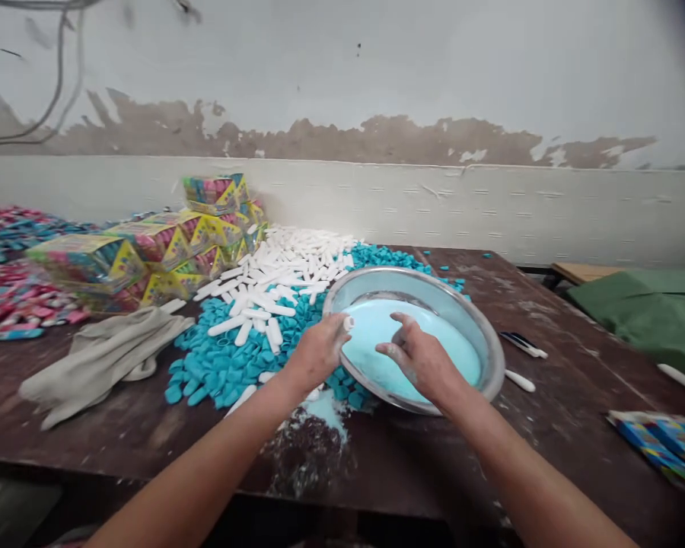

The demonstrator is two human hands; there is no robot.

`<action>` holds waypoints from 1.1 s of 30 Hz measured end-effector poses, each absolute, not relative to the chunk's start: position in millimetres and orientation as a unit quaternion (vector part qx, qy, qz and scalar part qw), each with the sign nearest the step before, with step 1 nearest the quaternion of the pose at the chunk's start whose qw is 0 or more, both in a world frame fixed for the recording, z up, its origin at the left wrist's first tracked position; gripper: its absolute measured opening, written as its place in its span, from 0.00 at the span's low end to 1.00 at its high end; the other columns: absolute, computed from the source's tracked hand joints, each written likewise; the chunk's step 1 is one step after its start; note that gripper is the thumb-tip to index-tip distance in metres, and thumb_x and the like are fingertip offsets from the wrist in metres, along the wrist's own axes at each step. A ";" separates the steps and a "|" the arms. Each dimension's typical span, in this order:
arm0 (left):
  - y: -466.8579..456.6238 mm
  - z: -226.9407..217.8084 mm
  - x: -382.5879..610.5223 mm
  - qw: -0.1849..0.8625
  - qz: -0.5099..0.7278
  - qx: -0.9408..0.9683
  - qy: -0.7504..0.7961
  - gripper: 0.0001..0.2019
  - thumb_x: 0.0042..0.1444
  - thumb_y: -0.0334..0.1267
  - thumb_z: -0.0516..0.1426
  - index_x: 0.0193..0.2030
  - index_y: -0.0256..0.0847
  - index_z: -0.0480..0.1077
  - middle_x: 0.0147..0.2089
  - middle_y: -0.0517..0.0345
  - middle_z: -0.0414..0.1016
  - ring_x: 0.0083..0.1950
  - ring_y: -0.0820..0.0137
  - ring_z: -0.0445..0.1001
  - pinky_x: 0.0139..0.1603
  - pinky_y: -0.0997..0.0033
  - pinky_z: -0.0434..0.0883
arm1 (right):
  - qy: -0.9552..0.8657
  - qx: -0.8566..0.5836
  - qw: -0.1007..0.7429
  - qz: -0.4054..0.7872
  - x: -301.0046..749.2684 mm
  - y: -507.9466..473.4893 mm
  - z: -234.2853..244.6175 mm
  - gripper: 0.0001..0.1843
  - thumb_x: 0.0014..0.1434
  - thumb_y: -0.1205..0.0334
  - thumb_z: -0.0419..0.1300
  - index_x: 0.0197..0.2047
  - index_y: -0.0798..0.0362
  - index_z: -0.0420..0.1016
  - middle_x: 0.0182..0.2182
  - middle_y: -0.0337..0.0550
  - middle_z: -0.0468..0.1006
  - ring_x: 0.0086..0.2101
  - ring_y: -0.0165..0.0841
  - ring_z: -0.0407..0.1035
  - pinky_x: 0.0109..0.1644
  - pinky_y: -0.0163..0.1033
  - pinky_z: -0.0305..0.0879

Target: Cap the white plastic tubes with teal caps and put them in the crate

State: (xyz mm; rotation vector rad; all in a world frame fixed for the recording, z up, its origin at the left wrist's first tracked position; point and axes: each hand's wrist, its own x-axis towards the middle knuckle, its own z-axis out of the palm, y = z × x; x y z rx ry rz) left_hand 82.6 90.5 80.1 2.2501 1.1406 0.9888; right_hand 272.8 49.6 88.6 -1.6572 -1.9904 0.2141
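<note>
My left hand [320, 348] is at the left rim of a metal basin [495, 361], its fingers closed around a small white plastic tube [348, 323] seen end-on. Most of that tube is hidden in the grip. Over the basin hangs my right hand [425, 356], thumb and index finger apart, with nothing visible between them. Pale blue powder [450, 342] fills the bottom of the basin, and some clings to the right fingertips. Left of the basin lie a heap of teal plastic caps [220, 365] and, on and behind it, many white tubes [305, 259].
A grey cloth glove [106, 358] lies on the dark table [148, 441], near stacked yellow display boxes [171, 243] and pink-and-blue pieces [26, 293]. To the right are a dark-and-white cutter-like tool [524, 345], a loose white tube [519, 380] and colourful packets [665, 445]. Powder is spilled in front.
</note>
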 end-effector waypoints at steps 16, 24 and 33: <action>-19.2 10.5 -44.9 0.410 0.455 0.550 0.568 0.09 0.51 0.41 0.56 0.36 0.38 0.69 0.32 0.59 0.70 0.35 0.70 0.67 0.37 0.75 0.64 | -0.802 -0.542 0.248 0.044 260.5 23.6 80.1 0.19 0.59 0.53 0.50 0.50 0.48 0.72 0.38 0.46 0.79 0.37 0.41 0.73 0.37 0.40 0.66; -24.8 -2.1 -59.7 0.422 0.483 0.523 0.560 0.08 0.52 0.38 0.56 0.38 0.38 0.68 0.37 0.57 0.72 0.40 0.68 0.68 0.44 0.72 0.64 | -0.839 -0.536 0.011 0.093 170.3 30.9 27.3 0.11 0.61 0.67 0.50 0.41 0.55 0.74 0.35 0.49 0.76 0.36 0.39 0.72 0.36 0.37 0.62; -34.3 -9.8 -71.0 0.430 0.504 0.493 0.564 0.09 0.52 0.39 0.56 0.38 0.38 0.68 0.37 0.57 0.72 0.40 0.68 0.69 0.44 0.73 0.65 | -0.877 -0.477 0.026 0.058 122.3 55.4 14.3 0.13 0.62 0.68 0.49 0.42 0.51 0.74 0.38 0.47 0.72 0.38 0.35 0.69 0.37 0.35 0.62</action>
